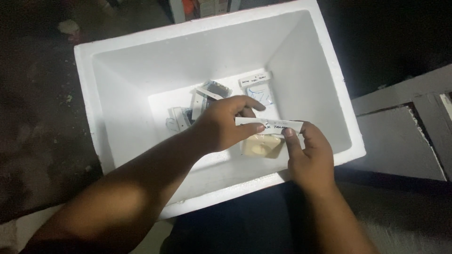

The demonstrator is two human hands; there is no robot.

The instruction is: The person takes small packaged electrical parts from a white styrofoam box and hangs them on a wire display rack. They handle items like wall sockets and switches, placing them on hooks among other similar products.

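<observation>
Two hands, left hand [221, 126] and right hand [308, 157], each keep a pinch grip clamped on the labelled pouch [263, 141], holding it level over the open foam box [117, 94] above three similar pouches [209, 101].

Both hands meeting over foam box [117, 61], inside its rim. Left hand [221, 124] and right hand [308, 157] pinching opposite ends of labelled packet [263, 138]: left hand gripping left end, right hand gripping right end, packet hanging between and just below fingertips. Beyond grip, on box floor, second labelled packet [256, 87] lying. Left of grip and partly under left hand, loose packets [197, 106] lying in cluster. Panelled board [405, 136] sitting outside box, right of right hand.
</observation>
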